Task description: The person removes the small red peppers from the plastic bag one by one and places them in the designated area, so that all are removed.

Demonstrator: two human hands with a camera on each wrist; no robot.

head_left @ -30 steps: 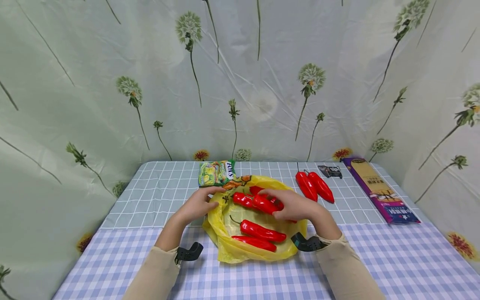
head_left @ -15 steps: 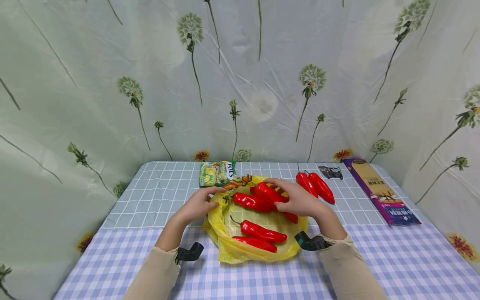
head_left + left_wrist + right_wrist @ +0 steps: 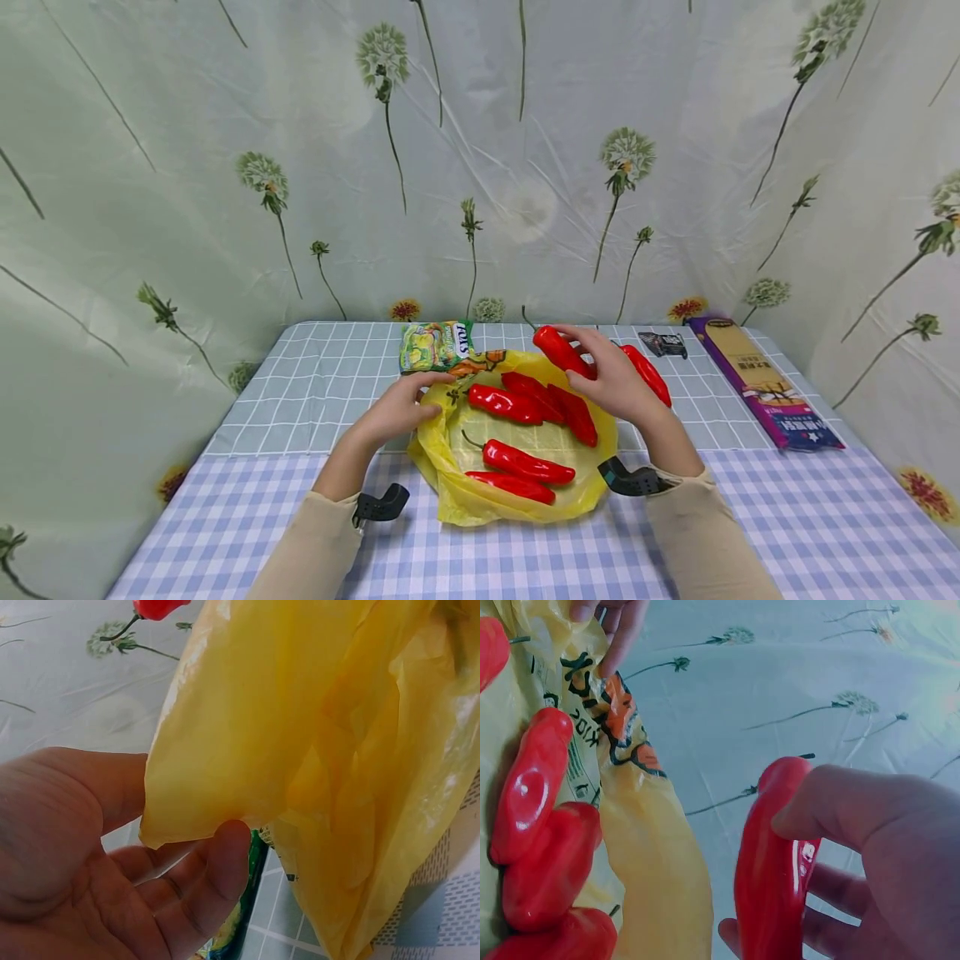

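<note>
My right hand (image 3: 617,379) grips a red pepper (image 3: 561,350) just above the far right rim of a yellow plastic bag (image 3: 487,510). In the right wrist view, the thumb lies along one side of the held pepper (image 3: 769,877), with fingers behind it. My left hand (image 3: 397,410) holds the bag's left rim, and the left wrist view shows the edge of the yellow plastic (image 3: 225,772) between thumb and fingers. The bag lies wide at the mouth. Several red peppers rest inside, among them one pepper (image 3: 528,464) near the front and another pepper (image 3: 504,404) farther back.
Beyond the bag lies a green snack packet (image 3: 435,346). Behind my right hand shows a red pepper (image 3: 648,373) on the table. A small black packet (image 3: 663,344) and a long purple package (image 3: 765,383) lie to the right. A floral curtain (image 3: 525,208) hangs behind the table.
My right hand has lifted one pepper out of the bag, up and away to the right, uncovering the peppers beneath it. My left hand has stayed at the left rim.
</note>
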